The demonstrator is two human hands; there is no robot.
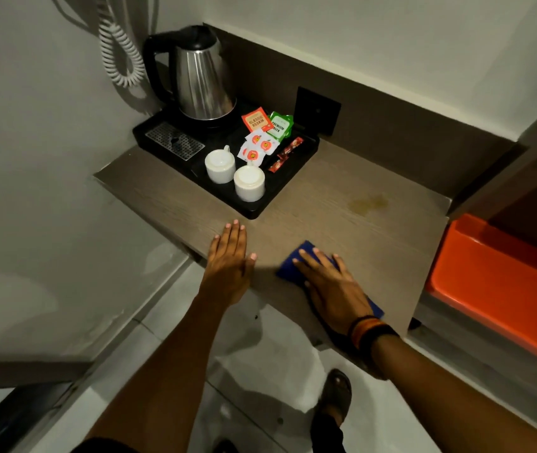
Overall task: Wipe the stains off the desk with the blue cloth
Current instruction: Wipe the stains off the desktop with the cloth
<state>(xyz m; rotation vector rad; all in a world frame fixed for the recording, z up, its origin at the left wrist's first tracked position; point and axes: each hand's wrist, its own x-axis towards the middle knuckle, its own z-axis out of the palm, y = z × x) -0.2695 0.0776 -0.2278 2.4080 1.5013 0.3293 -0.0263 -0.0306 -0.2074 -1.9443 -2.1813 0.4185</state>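
Observation:
The desk [342,230] is a brown wood-grain shelf set into a wall corner. A yellowish stain [367,203] marks its surface toward the back right. A blue cloth [296,260] lies flat near the front edge, and my right hand [332,286] presses down on it with fingers spread, covering most of it. My left hand [229,259] rests flat on the desk's front left edge, fingers together, holding nothing. The stain lies well beyond the cloth, up and to the right.
A black tray [260,204] at the back left holds a steel kettle [200,81], two upturned white cups [249,183], tea and sugar sachets [265,138]. A wall socket [317,109] sits behind. An orange seat [502,282] adjoins the right side. A coiled cord [118,40] hangs on the left wall.

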